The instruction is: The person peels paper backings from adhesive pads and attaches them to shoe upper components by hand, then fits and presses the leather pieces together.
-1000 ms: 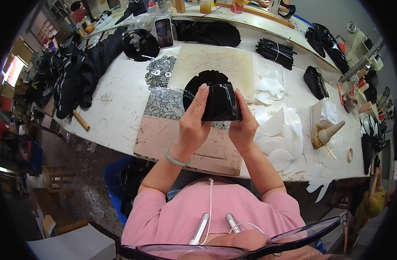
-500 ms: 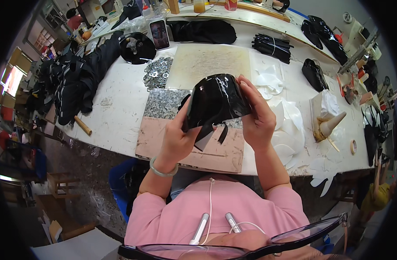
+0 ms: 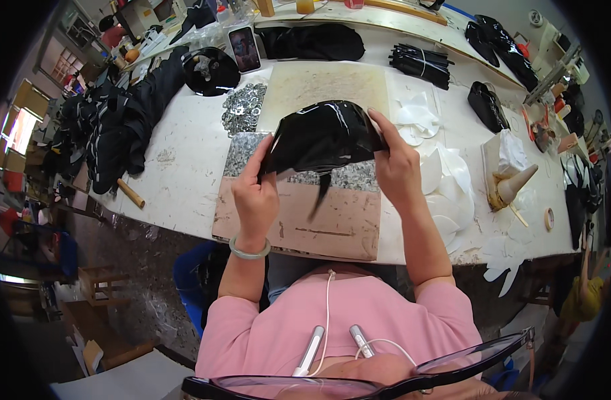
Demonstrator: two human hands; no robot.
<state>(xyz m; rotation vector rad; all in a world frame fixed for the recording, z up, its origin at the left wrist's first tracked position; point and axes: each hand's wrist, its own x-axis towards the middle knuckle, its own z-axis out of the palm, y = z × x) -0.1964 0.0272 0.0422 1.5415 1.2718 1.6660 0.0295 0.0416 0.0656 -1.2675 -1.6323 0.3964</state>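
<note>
Both hands hold up a glossy black patent-leather-like piece point(image 3: 322, 137), curved like an arch, over the boards on the table. My left hand point(image 3: 257, 190) pinches its left end, thumb in front. At its right end my right hand point(image 3: 397, 163) grips the edge, fingers on the outer side. A narrow dark strip point(image 3: 321, 193) dangles from the lower middle, slightly blurred. Beneath lie a pinkish board point(image 3: 299, 223) and a grey speckled slab point(image 3: 244, 153). What exact product part the black piece is, I cannot tell.
Metal rings point(image 3: 245, 107) lie heaped beside a cream board point(image 3: 325, 83). A phone point(image 3: 244, 50) leans behind them. Black material point(image 3: 122, 127) is piled left, near a wooden handle point(image 3: 131, 193). White cut pieces point(image 3: 445, 190), a pointed cone point(image 3: 517, 187) and a tape roll point(image 3: 549, 219) lie right.
My hands have moved farther apart, the left one to the left. The black piece is now stretched wider and flatter, and its strip hangs downward near the middle.
</note>
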